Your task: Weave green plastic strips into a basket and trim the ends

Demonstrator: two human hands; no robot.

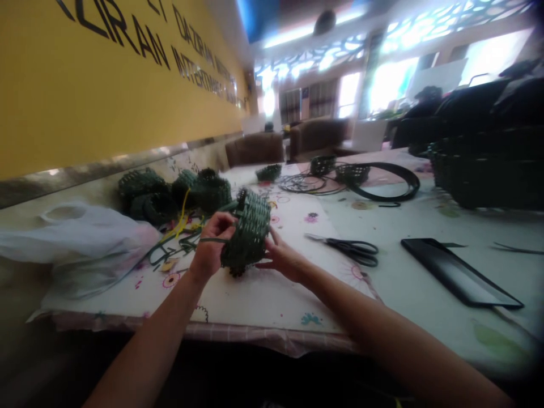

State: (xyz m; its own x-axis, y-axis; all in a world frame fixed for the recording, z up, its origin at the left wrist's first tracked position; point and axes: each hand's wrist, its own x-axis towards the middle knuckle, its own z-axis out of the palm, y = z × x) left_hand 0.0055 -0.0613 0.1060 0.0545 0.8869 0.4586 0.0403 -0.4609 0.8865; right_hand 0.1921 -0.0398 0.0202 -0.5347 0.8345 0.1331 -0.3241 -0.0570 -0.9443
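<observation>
Green woven basket [253, 229], held tilted over the worktop [255, 300]: left hand [207, 252] grips its nine-o'clock side; right hand [284, 258], fingers spread, touches three o'clock. Light, even support should spare the weave. Scissors [355, 249] lie towards three o'clock.

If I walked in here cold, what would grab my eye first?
Probably the big yellow wall with dark lettering, filling the upper left. Then the small dark green woven basket at the centre, with the left hand on one side and the right hand on the other. To its right, black-handled scissors lie on the floral tablecloth, with a dark flat device further right.
</observation>
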